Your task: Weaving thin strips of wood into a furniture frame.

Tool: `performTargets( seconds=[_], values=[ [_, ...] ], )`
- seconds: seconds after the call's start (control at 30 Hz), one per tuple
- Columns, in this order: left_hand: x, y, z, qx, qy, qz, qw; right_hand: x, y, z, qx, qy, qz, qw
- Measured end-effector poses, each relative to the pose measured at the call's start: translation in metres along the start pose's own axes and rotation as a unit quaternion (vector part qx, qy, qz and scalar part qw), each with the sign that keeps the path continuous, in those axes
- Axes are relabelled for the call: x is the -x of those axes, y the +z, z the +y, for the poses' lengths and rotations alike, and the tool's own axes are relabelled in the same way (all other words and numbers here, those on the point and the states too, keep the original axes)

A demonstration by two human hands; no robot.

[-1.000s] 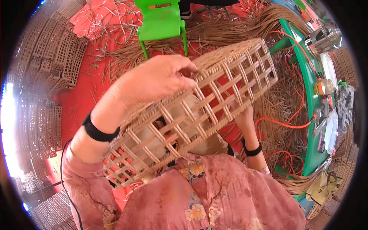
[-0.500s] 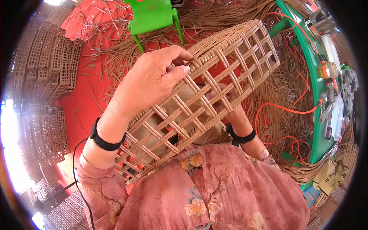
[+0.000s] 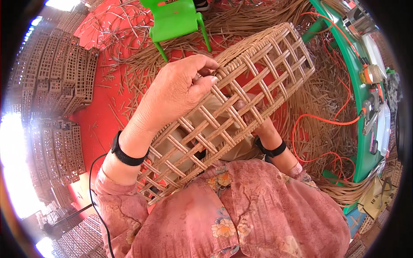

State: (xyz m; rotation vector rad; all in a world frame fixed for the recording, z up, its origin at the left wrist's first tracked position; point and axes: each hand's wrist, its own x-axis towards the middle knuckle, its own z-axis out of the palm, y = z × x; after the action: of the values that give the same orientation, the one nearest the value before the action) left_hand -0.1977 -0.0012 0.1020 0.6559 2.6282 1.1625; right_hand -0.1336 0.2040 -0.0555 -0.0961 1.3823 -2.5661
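The long lattice basket [image 3: 228, 116] of woven cane lies tilted across the person's lap, its open-weave body running from the lower edge near the knees up toward the green bench [image 3: 352, 86]. The left hand [image 3: 180, 90] is clenched over the basket's upper side, fingertips pinching a strand near the tight-woven band. The right hand [image 3: 254, 118] sits beneath the basket, seen only through the lattice; I cannot tell whether it grips or merely props.

Risks, as I judge them: with only 1 hand clearly gripping, the basket could roll off the lap onto the red floor [image 3: 97, 122]. Hard pinching may crack a strand. The orange cord [image 3: 327, 120] looping beside the basket could snag its far end, and loose cane strips [image 3: 245, 21] beyond the basket could catch in the weave.
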Motion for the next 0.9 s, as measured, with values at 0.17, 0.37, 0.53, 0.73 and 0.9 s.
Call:
performTargets(
  seconds=[0.17,0.37,0.53,0.73,0.9],
  values=[
    [0.0,0.001,0.004,0.004,-0.015,-0.006,1.0,0.0,-0.014,0.007,0.098,0.04,-0.033,0.994],
    [0.0,0.002,0.003,0.003,-0.023,0.003,1.0,-0.008,0.009,0.009,0.051,-0.034,0.021,0.998],
    [0.001,0.002,0.004,0.005,-0.037,0.008,0.999,-0.017,0.008,0.012,-0.012,-0.027,-0.021,0.999],
    [0.0,0.002,0.006,0.008,-0.039,0.001,0.999,-0.03,0.006,0.02,-0.006,-0.051,-0.004,0.999],
    [0.0,0.001,0.007,0.014,-0.058,0.002,0.998,-0.033,-0.001,0.029,0.083,-0.168,-0.028,0.982]
  ],
)
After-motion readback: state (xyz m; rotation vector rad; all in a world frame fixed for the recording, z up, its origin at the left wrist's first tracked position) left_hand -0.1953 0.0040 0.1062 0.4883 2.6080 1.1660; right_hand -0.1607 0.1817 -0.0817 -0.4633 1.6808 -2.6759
